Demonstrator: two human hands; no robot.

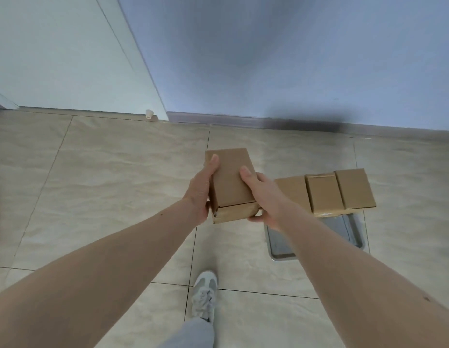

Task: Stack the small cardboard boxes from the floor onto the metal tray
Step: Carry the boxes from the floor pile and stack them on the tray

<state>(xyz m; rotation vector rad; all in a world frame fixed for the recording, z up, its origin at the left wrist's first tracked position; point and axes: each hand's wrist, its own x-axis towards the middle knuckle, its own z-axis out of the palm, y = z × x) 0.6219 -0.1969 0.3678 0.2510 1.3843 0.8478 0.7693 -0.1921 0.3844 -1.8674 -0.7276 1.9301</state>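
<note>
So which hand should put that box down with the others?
Probably the right hand. It holds the box on the side nearer the metal tray, where three boxes already sit. The left hand grips the far side.

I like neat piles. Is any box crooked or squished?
A little. The row of boxes on the metal tray sits tilted and hangs past its far end. The middle box shows wrinkled tape. The held box, between the left hand and right hand, looks fine.
</note>
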